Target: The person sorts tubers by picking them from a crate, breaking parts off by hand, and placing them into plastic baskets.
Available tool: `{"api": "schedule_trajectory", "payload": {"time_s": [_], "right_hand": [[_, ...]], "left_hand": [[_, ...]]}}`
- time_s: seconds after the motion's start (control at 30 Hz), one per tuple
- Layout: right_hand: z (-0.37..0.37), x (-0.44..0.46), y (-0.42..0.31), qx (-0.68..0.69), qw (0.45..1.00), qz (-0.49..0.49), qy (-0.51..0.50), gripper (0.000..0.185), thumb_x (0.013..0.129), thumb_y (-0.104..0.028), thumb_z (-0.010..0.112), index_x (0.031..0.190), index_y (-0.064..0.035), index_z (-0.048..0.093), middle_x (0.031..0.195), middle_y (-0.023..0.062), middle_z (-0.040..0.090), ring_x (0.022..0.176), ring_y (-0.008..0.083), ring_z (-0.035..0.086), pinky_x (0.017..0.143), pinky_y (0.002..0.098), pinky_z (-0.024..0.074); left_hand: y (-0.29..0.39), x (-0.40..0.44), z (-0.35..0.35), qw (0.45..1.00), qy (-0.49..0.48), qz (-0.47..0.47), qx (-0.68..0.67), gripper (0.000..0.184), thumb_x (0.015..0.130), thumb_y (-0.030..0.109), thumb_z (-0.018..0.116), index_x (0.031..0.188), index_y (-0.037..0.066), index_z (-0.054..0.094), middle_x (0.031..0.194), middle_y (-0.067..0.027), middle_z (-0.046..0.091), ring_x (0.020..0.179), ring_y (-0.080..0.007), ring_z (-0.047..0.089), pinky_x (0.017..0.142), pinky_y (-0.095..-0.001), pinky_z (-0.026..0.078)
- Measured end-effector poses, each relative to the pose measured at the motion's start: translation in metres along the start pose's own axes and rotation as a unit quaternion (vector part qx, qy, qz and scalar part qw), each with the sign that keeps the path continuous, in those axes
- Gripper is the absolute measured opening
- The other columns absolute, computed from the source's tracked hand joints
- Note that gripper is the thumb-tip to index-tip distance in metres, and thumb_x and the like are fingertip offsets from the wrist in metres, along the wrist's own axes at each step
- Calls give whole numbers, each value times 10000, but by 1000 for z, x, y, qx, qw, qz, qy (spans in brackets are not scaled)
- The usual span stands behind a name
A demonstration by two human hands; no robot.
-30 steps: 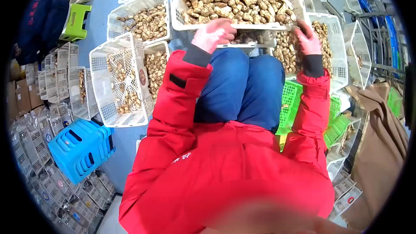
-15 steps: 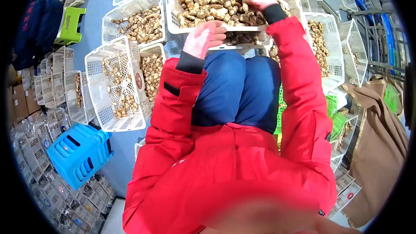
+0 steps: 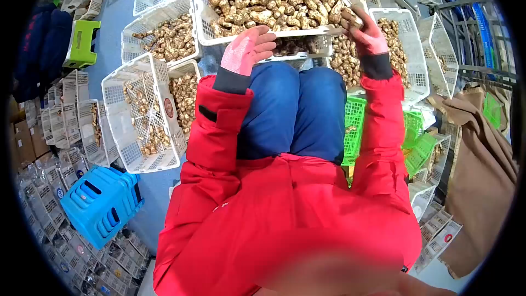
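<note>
The right hand (image 3: 368, 37) has drawn back from the pile to the near right corner of the large white crate (image 3: 204, 19), while the left hand (image 3: 247, 50) stays close to the crate's near edge.

At far left, a green stool (image 3: 82, 44) stands beyond a blue stool (image 3: 101, 203). Next comes a white mesh crate (image 3: 114, 96) with mushrooms scattered thinly inside; a fuller white crate (image 3: 130, 41) lies beyond it, and a narrow crate (image 3: 189, 67) of mushrooms sits just to its right.

The left hand is open wide, palm showing and fingers spread, by the near left part of the large crate. That crate holds a thick heap of brown-and-cream mushrooms (image 3: 274, 0) in front of the knees (image 3: 296, 109). The right hand has a narrow grip, with the held mushroom (image 3: 352, 18) between its thumb and fingers, near the crate's corner and above the lower mushrooms (image 3: 344, 60).

To the right, another white crate (image 3: 421, 74) holds more mushrooms. Nearer the body is a green basket (image 3: 354, 126), and a brown cloth (image 3: 476, 186) hangs at far right.
</note>
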State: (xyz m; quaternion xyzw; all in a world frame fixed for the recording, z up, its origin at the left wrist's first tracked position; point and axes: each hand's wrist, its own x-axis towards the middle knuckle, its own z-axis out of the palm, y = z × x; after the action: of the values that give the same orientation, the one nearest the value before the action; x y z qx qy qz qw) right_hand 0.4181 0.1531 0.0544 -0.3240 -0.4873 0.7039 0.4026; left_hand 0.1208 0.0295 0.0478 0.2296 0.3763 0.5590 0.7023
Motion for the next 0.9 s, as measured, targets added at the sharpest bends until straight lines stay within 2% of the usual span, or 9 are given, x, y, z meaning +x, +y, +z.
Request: {"api": "schedule_trajectory", "payload": {"time_s": [0.07, 0.17, 0.23, 0.3, 0.43, 0.5, 0.63, 0.77, 0.9], "right_hand": [[-59, -21, 3, -207, 976, 57, 43, 585, 752, 8, 550, 1290, -4, 320, 1197, 141, 463, 1008, 181, 508, 846, 279, 413], [-50, -23, -13, -635, 756, 35, 156, 554, 714, -199, 640, 1213, -41, 457, 1140, 124, 536, 1036, 203, 510, 872, 293, 401], [-28, 21, -11, -658, 731, -78, 166, 575, 724, -316, 600, 1225, -79, 446, 983, 155, 605, 901, 264, 588, 780, 318, 447], [-3, 87, 4, -533, 844, -18, 62, 580, 744, -359, 575, 1243, -105, 426, 1065, 147, 579, 990, 269, 554, 842, 332, 431], [27, 175, 66, -820, 572, 25, 4, 563, 758, -422, 553, 1215, -111, 443, 1094, 128, 567, 1013, 272, 540, 872, 368, 417], [28, 195, 70, -830, 550, 88, -18, 488, 758, -367, 564, 1182, -140, 480, 1098, 139, 559, 1028, 270, 532, 876, 358, 422], [21, 165, 43, -761, 638, 71, 89, 451, 686, -293, 646, 1110, -167, 559, 1008, 117, 607, 921, 235, 590, 841, 326, 449], [3, 123, 22, -211, 961, 151, 93, 341, 783, -103, 585, 1123, -101, 556, 944, 95, 620, 873, 185, 597, 766, 304, 491], [44, 72, 16, 128, 985, 100, -54, 356, 841, -35, 492, 1193, 2, 448, 1137, 103, 512, 981, 194, 543, 864, 301, 461]], "left_hand": [[-2, 3, -5, 1000, -11, 4, -10, 475, 911, 320, 403, 1207, -51, 374, 1128, -177, 511, 960, -221, 553, 806, -301, 463], [-7, 9, -4, 1000, -9, 16, -7, 472, 908, 324, 412, 1205, -41, 379, 1115, -170, 519, 937, -212, 558, 802, -301, 461], [-11, 13, -11, 998, -44, 24, -24, 472, 908, 326, 412, 1204, -40, 380, 1104, -164, 525, 925, -206, 559, 802, -303, 460], [-6, 9, -7, 1000, -7, 5, -11, 473, 900, 315, 434, 1202, -43, 379, 1081, -151, 535, 913, -201, 561, 799, -309, 461], [5, -1, -14, 1000, 6, 14, -8, 468, 908, 301, 419, 1201, -60, 365, 1084, -159, 528, 918, -203, 561, 796, -308, 468], [13, -3, -13, 1000, 21, 5, -1, 444, 910, 272, 418, 1197, -61, 362, 1088, -161, 523, 918, -204, 563, 788, -300, 473], [11, 3, -20, 1000, -9, 3, -29, 431, 907, 250, 428, 1193, -65, 359, 1085, -162, 523, 909, -207, 565, 783, -292, 474], [-1, 6, -14, 998, -31, 20, -48, 402, 898, 225, 441, 1180, -57, 391, 1061, -164, 541, 901, -202, 572, 781, -296, 474], [-6, 12, -4, 1000, -9, 21, -4, 446, 876, 246, 482, 1211, -31, 385, 1119, -172, 521, 938, -211, 560, 812, -313, 460]]}}
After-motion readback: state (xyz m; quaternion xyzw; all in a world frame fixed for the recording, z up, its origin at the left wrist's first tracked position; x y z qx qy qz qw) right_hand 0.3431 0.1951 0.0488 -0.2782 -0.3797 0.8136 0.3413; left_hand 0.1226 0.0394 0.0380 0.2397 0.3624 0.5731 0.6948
